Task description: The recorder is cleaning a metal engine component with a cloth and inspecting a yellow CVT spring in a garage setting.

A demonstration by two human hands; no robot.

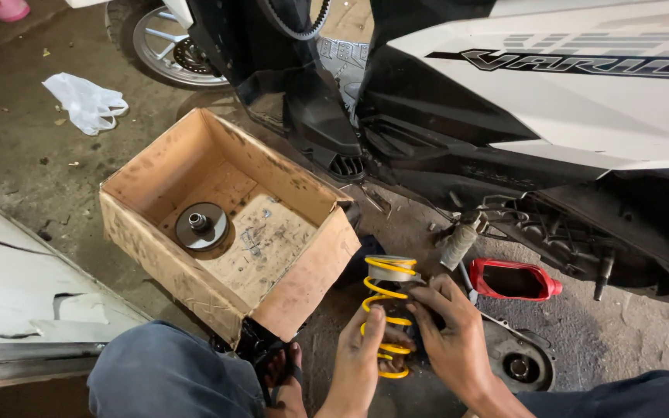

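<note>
Cardboard made the handiest landmark: an open cardboard box [226,224] sat on the stained floor beside the white scooter [582,85], and in its left half lay a dark round pulley part [201,226] with a metal boss at its centre. Well to the upper left of the box lay a crumpled white plastic bag [85,101].

Just right of the box's near corner, the person held a yellow coil spring [387,313] upright. The left hand [361,352] cupped the lower coils from the near side, fingers wrapped against them. The right hand [447,340] gripped the spring's right flank, fingers closed over a dark part behind the coils that I couldn't make out.

Doing it well, I judged, meant keeping the spring square to its seat, pressing evenly with both palms, and keeping fingertips out from between the coils.

Farther right of the box lay a red plastic funnel-like piece [514,280], and below it a round metal housing [522,364].
</note>
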